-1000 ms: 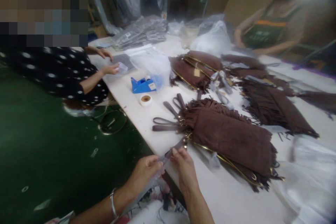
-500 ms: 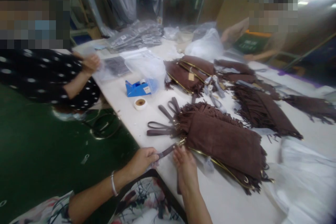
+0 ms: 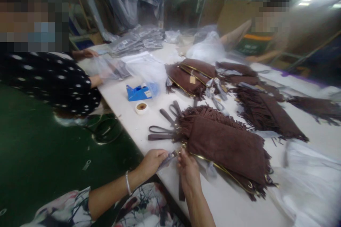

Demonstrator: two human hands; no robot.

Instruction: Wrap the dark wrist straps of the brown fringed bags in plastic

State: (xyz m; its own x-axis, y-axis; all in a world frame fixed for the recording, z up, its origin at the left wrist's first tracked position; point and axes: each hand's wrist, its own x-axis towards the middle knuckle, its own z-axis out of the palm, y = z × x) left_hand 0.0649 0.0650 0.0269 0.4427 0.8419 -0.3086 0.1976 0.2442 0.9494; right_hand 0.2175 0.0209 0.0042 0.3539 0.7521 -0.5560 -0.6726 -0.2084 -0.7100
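Note:
A stack of brown suede fringed bags (image 3: 226, 138) with gold zippers lies on the table in front of me, several wrist straps (image 3: 160, 136) fanning out on its left. My left hand (image 3: 152, 163) is closed on one wrist strap (image 3: 170, 156), which has a clear plastic sleeve around it. At the strap's gold clasp (image 3: 183, 146), my right hand (image 3: 189, 172) has its fingers curled and pinched against the strap end beside the bag. A further dark strap (image 3: 181, 189) hangs down by my right palm.
Beyond the straps stand a blue tape dispenser (image 3: 139, 93) and a white tape roll (image 3: 141, 108). More brown bags (image 3: 266, 110) lie to the right, near white plastic wrapping (image 3: 314, 181). A co-worker in a dotted sleeve (image 3: 48, 78) handles a plastic bag at left; another person is across the table.
My left hand has slid toward the clasp with the plastic sleeve, covering more of the strap. My right fingers have curled in from a flatter pose. The co-worker's hands at left have shifted.

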